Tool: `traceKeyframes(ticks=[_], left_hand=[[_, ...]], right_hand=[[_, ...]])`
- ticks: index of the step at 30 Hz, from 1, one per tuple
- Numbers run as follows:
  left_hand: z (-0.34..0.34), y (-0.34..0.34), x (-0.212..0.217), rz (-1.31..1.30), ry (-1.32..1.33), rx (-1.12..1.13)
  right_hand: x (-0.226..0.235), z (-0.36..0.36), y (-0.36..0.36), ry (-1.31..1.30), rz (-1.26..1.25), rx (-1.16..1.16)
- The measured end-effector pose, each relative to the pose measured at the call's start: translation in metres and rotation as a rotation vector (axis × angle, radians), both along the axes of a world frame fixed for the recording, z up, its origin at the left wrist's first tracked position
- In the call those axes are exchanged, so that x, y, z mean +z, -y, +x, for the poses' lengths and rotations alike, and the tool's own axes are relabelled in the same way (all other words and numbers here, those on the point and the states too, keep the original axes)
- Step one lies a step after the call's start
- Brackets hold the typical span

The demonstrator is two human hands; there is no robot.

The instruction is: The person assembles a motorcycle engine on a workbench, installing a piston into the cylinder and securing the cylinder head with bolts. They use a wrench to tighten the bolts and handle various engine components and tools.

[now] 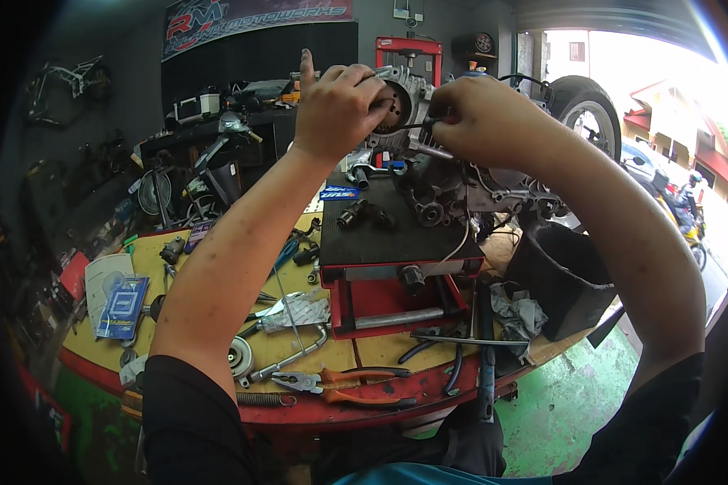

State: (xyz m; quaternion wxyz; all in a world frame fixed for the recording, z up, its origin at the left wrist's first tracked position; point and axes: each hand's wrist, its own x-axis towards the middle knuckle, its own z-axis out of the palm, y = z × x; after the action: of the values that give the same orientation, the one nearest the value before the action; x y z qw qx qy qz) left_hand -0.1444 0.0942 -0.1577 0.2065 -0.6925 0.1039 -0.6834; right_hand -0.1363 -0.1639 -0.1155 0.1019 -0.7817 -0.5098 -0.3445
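Straight ahead, a grey metal motorcycle engine [449,179] sits on a red-framed stand with a dark top [364,240]. A round opening near the engine's top shows a brownish disc with holes [395,103]. My left hand [338,109] is curled at the left side of this opening, index finger pointing up. Its thumb and other fingers bend toward the disc; what they grip is hidden. To the right of the opening, my right hand [485,121] is closed around a thin dark rod-shaped tool [413,126], which reaches left toward the disc.
Pliers with orange handles [364,375], a spring [267,399] and an angled wrench [289,356] lie along the yellow-topped bench's near edge. A black bin-like container [562,275] stands right of the stand. A motorcycle wheel [586,121] is behind my right forearm.
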Motion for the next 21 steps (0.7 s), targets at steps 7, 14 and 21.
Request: traceKeyframes(ticks=[7,14,21], left_hand=[[0.002,-0.002,0.001,-0.006,0.023,-0.038],[0.002,0.000,-0.001,-0.001,0.019,-0.032],[0.006,0.000,-0.007,0.003,0.037,-0.042]], right_hand=[[-0.018,0.003,-0.010,-0.013,0.085,0.146],[-0.035,0.002,-0.015,0.013,0.122,0.088],[-0.040,0.006,-0.012,-0.082,0.177,0.138]])
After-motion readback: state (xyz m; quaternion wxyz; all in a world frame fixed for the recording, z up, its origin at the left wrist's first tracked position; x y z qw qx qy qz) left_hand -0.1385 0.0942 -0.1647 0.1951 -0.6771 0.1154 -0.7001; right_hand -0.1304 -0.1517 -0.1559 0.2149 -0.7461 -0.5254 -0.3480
